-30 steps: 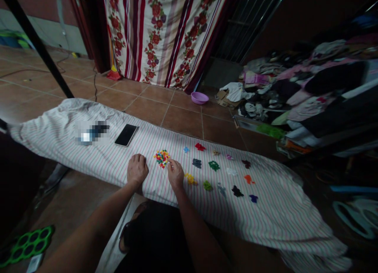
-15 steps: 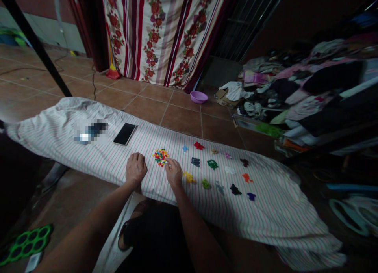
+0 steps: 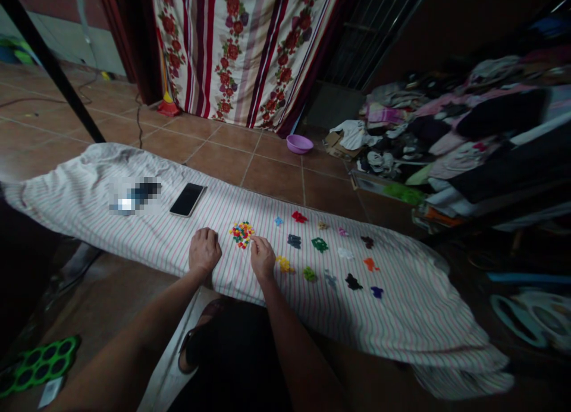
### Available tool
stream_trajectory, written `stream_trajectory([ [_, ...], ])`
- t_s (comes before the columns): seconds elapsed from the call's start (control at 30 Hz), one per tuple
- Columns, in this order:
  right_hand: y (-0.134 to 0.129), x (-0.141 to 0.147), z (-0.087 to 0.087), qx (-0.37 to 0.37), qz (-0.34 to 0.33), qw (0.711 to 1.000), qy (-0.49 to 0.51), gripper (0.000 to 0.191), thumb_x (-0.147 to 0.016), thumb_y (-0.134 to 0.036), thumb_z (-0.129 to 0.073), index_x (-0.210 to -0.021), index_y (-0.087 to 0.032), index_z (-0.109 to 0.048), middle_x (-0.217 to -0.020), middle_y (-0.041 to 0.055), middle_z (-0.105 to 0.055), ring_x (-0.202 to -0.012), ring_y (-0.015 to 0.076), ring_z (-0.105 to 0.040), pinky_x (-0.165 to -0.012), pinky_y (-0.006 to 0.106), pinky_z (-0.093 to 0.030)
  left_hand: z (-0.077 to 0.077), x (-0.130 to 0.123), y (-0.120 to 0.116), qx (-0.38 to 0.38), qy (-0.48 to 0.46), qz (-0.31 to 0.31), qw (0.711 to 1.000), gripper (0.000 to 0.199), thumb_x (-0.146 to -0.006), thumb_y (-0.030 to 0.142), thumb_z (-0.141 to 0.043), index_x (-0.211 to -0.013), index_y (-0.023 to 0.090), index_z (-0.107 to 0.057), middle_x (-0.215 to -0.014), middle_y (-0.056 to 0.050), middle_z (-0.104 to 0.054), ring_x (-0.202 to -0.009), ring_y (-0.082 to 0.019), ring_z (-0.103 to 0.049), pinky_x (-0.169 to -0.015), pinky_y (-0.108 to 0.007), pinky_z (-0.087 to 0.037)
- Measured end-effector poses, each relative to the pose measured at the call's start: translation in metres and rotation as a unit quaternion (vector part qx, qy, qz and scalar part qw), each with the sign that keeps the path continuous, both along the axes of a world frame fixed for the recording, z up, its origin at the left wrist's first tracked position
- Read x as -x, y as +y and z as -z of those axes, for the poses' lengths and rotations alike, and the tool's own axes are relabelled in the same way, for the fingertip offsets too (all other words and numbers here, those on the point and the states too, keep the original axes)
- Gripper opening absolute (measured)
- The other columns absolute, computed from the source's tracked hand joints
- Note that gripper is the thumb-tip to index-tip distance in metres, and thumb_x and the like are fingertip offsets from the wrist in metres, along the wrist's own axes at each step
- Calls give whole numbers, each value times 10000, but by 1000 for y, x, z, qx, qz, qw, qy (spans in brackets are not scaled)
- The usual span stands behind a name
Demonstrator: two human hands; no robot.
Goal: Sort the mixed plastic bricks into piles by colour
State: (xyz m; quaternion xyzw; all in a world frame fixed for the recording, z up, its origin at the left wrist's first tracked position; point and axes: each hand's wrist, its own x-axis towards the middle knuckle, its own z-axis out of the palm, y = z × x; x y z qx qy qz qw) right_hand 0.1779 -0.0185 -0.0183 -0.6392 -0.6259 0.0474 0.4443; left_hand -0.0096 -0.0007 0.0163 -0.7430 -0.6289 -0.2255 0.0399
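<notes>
A mixed heap of small coloured pieces (image 3: 241, 234) lies on the striped cloth (image 3: 383, 329). At its right edge, my right hand (image 3: 263, 258) has thumb and forefinger pinched together; a pale speck shows at the tips, too small to name. My left hand (image 3: 205, 249) rests on the cloth left of the heap, fingers curled in and nothing visible in them. Right of my right hand lie several small piles sorted by colour, among them yellow pieces (image 3: 284, 264), lime green pieces (image 3: 309, 273), dark grey pieces (image 3: 294, 241) and red pieces (image 3: 298, 217).
A smartphone (image 3: 187, 199) lies on the cloth to the left, beside a blurred-out item (image 3: 136, 196). Beyond the far edge, a purple basin (image 3: 299, 144) stands on the tiled floor. Heaped clothes (image 3: 428, 120) fill the right side, and a floral curtain (image 3: 250, 55) hangs behind.
The view has shifted slightly. My right hand stays at the heap's right edge with its fingertips pinched, and my left hand keeps its place on the cloth.
</notes>
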Motion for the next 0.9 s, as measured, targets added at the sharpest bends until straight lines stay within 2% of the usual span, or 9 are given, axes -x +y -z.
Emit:
stream_trajectory([
  [0.2, 2, 4, 0, 1, 21, 999, -27, 301, -871, -129, -414, -1014, -164, -677, -1027, 101, -661, -1023, 213, -580, -941, 356, -450, -1, -1, -1, -3, 4, -1, 1000, 125, -794, 158, -462, -865, 182, -562, -924, -122, -581, -937, -271, -504, -849, -395, -420],
  [0.33, 1, 6, 0, 12, 39, 998, -38, 279, -867, -131, -435, -1003, -172, -674, -1007, 96, -642, -997, 214, -564, -936, 359, -438, 0, 0, 0, -3, 4, -2, 1000, 121, -790, 157, -470, -863, 185, -562, -915, -119, -581, -937, -272, -505, -845, -396, -420],
  [0.57, -1, 4, 0, 27, 53, 998, -33, 231, -874, -141, -435, -955, -168, -650, -922, 75, -622, -914, 192, -566, -856, 312, -449, 2, 0, 1, -5, 9, 4, 1000, 115, -798, 174, -479, -873, 174, -567, -928, -121, -586, -934, -270, -505, -850, -397, -421],
  [0.73, 1, 4, 3, 30, 59, 998, -20, 269, -898, -199, -430, -1045, -162, -652, -956, 84, -610, -879, 189, -576, -831, 317, -465, 3, 0, 2, -11, 4, 2, 1000, 114, -805, 178, -475, -873, 174, -567, -931, -118, -590, -938, -273, -505, -841, -394, -420],
  [0.9, 2, 4, 8, 39, 62, 997, -14, 258, -891, -243, -459, -982, -163, -686, -980, 94, -576, -848, 182, -575, -783, 307, -477, 3, 0, 2, -12, 2, 5, 1000, 112, -798, 172, -479, -870, 177, -565, -920, -113, -587, -932, -269, -509, -850, -389, -416],
])
